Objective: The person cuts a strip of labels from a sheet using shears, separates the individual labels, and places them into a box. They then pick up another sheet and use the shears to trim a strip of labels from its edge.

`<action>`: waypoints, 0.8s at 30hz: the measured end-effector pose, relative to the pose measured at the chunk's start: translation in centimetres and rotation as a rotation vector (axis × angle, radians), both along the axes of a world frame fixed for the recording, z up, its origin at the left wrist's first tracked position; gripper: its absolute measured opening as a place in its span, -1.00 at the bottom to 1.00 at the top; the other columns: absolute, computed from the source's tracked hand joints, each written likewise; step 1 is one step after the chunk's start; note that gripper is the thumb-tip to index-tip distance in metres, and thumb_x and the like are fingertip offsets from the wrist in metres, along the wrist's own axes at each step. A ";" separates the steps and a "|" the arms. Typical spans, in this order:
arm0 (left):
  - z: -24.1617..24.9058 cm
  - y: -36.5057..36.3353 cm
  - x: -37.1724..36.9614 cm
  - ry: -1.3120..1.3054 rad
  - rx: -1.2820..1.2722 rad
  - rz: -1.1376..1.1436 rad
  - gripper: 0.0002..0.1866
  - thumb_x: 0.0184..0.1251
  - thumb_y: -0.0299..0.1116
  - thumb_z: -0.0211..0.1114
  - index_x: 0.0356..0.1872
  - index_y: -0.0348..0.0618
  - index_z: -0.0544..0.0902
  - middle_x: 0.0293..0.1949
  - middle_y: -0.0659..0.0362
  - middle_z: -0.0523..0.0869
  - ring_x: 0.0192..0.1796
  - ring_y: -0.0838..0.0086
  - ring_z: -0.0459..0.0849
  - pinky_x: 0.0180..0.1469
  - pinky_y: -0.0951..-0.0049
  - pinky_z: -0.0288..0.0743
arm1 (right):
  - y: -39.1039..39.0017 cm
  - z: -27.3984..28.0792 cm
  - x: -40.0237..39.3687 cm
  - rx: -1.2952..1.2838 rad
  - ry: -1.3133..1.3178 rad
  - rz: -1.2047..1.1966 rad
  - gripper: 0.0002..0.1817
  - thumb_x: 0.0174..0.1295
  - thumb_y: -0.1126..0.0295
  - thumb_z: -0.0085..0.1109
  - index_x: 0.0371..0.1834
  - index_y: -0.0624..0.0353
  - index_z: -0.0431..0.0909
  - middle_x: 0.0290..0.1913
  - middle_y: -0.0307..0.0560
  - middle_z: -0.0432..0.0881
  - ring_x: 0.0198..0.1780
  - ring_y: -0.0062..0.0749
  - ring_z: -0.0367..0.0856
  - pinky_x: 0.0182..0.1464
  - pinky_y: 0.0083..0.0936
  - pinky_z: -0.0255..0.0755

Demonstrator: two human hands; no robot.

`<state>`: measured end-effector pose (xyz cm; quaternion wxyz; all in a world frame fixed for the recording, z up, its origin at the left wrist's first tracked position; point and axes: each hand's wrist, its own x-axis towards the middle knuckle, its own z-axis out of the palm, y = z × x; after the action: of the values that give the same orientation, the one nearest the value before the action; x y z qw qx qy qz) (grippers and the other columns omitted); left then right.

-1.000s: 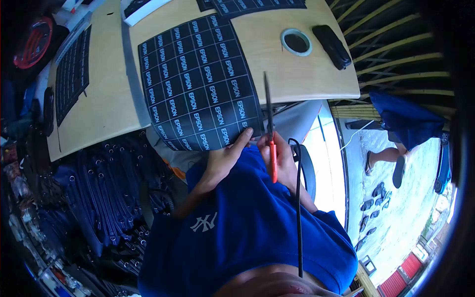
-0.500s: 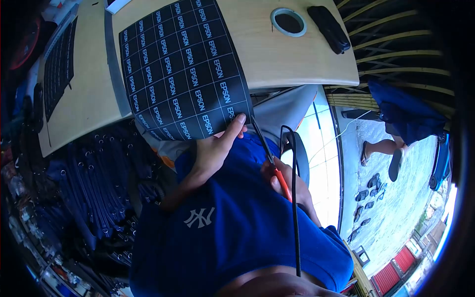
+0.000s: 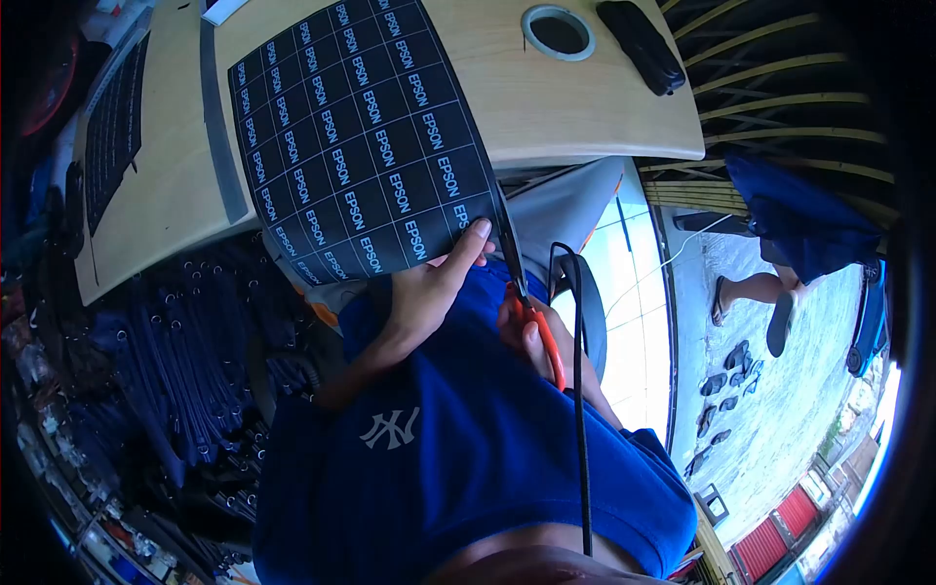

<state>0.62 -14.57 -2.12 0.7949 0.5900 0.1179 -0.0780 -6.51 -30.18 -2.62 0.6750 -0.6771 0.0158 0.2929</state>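
Observation:
A black sheet (image 3: pixel 361 146) printed with rows of EPSON labels and thin grid lines lies partly on the wooden table and bends over its front edge. My left hand (image 3: pixel 434 288) pinches the sheet's lower right corner, thumb on top. Closed round the red handles of the scissors (image 3: pixel 539 336) is my right hand (image 3: pixel 526 331), just right of my left hand. The long dark blades point up along the sheet's right edge, close to the corner.
On the wooden table (image 3: pixel 585 117) are a round-rimmed hole (image 3: pixel 558 32), a black case (image 3: pixel 642 47) and another dark sheet (image 3: pixel 119 132). Dark blue straps (image 3: pixel 185 351) hang at lower left. A black cord (image 3: pixel 583 429) hangs before me. A person's leg (image 3: pixel 751 291) shows at right.
The scissors have moved slightly up and left with my right hand, their blades now higher along the sheet's edge. The sheet's corner and my left hand have shifted slightly.

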 end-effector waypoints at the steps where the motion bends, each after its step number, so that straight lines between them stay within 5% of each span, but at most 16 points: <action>1: -0.1 0.1 0.0 -0.013 -0.006 -0.020 -0.85 0.19 -0.48 0.28 -0.24 -0.29 0.57 -0.36 0.15 0.64 -0.36 0.52 0.65 -0.35 0.58 0.53 | 0.1 0.0 0.0 0.014 0.000 -0.010 -0.16 0.00 -0.49 -0.28 -0.27 0.24 0.31 -0.67 -0.38 0.21 -0.67 -0.69 0.11 -0.58 -0.65 -0.07; 24: -0.2 -0.5 -0.4 -0.021 -0.087 0.019 -0.84 0.20 -0.50 0.26 -0.21 -0.29 0.56 -0.32 0.13 0.64 -0.37 0.50 0.64 -0.33 0.54 0.54 | 0.3 0.3 0.0 -0.030 -0.061 0.012 -0.10 -0.04 -0.54 -0.36 -0.29 0.25 0.32 -0.67 -0.34 0.25 -0.65 -0.64 0.17 -0.57 -0.66 0.00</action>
<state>0.26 -15.04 -2.32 0.8218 0.5544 0.1118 -0.0692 -6.50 -29.85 -2.35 0.6632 -0.6957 -0.0047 0.2759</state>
